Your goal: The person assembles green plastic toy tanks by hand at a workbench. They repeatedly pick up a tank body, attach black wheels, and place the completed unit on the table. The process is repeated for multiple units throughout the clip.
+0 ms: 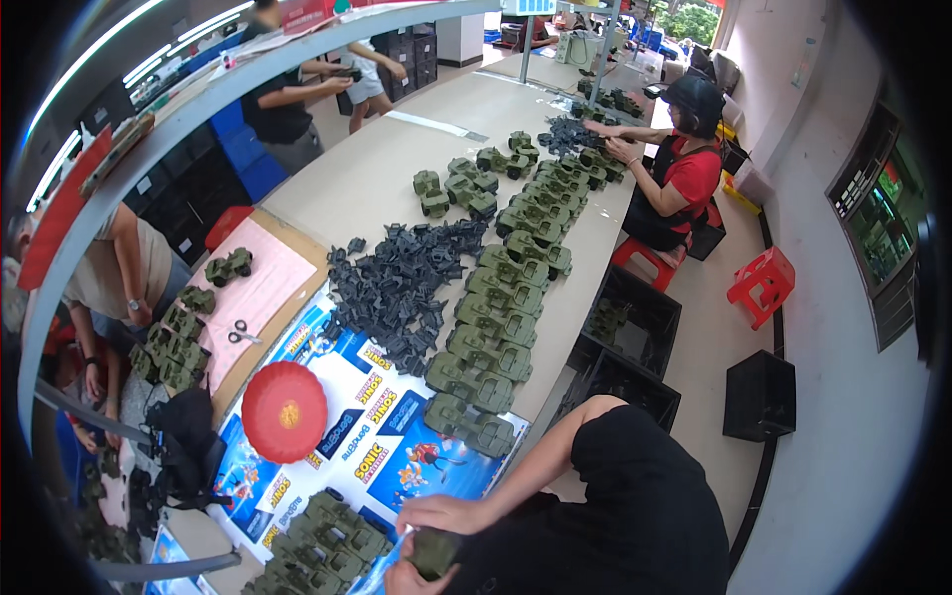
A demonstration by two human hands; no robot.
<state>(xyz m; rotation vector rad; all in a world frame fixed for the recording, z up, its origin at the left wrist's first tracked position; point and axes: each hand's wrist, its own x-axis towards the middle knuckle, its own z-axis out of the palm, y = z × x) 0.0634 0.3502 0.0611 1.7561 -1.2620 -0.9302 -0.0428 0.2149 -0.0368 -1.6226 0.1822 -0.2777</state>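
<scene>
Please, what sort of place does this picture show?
Probably a toy assembly workshop: a long row of green toy vehicles and a heap of dark plastic parts lie on one long worktable.

On the right of the frame I see a white wall (pixel 815 188) with a barred window (pixel 881 203). A red stool (pixel 762 286) and a black box (pixel 759 399) stand on the pale floor (pixel 709 317) beside it. My long beige table (pixel 362 193) stretches toward the top, where greenery (pixel 689 22) shows outside. White light tubes (pixel 209 27) glow at upper left.
</scene>
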